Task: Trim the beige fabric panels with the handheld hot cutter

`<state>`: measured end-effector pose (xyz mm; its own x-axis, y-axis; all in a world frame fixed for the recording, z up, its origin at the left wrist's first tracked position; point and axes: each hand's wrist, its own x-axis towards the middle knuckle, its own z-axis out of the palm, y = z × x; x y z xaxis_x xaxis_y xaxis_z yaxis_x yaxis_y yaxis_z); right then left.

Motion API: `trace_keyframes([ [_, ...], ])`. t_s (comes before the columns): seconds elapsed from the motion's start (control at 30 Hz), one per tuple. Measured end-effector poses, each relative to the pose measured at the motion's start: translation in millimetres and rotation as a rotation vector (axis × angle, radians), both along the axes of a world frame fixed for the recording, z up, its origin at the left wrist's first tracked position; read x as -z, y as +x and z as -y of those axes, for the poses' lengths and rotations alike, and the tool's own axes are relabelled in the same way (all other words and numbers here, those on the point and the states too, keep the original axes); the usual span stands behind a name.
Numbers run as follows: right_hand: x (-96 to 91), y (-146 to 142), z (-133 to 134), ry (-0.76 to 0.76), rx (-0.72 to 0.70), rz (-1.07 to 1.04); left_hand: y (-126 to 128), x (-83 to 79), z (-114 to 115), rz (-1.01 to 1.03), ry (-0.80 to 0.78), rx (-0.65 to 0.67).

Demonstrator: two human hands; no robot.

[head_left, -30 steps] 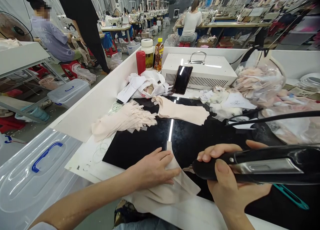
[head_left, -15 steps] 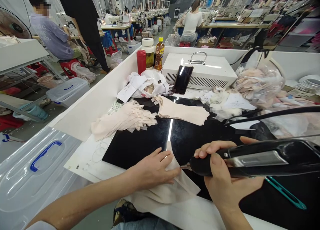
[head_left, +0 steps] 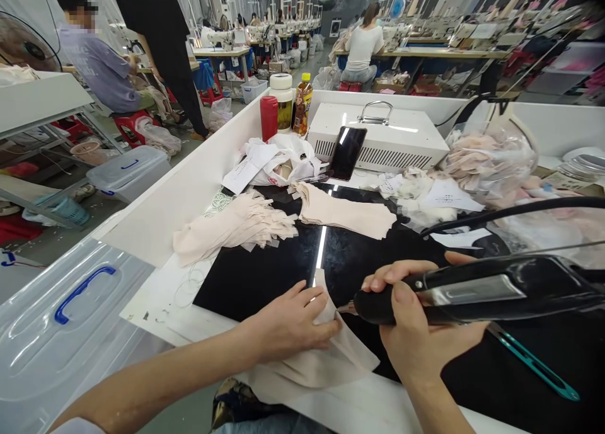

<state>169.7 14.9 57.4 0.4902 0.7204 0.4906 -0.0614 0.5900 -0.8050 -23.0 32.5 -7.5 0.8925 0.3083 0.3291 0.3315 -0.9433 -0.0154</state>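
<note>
My left hand (head_left: 297,320) rests on a thin beige fabric piece (head_left: 354,346), its fingers bent and gripping the cloth near the front edge of a black work surface (head_left: 274,270). In my right hand (head_left: 416,320) is a black corded handheld tool (head_left: 463,292), fingers wrapped round its rounded front end. The tool's slim metal tip points left and meets the fabric's edge beside my left fingertips. Whether the tip lies over or under the cloth I cannot tell. A teal slotted implement (head_left: 536,365) lies on the black surface, right of my right hand.
Beyond my hands lie a fanned heap of beige pieces (head_left: 236,226) and a neat stack (head_left: 347,210). A phone (head_left: 348,152) leans on a white vented box (head_left: 378,131). Bottles (head_left: 302,103) stand at the back left; bagged fabric (head_left: 491,150) fills the right. A lidded plastic bin (head_left: 61,346) sits left.
The tool and my right hand have shifted slightly left and up along the fabric's edge. My left fingers are bent a little more. The fabric lies nearly the same.
</note>
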Motion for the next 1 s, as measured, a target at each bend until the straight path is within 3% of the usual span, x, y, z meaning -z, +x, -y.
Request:
trace_keyframes([
  [0.4, -0.7, -5, -11, -0.022, 0.003, -0.004, 1, 1.0, 2, 0.028, -0.030, -0.015],
  [1.0, 3.5, -8, -21, -0.049, 0.046, 0.016, 0, 0.1, 1, 0.067, -0.226, -0.034],
])
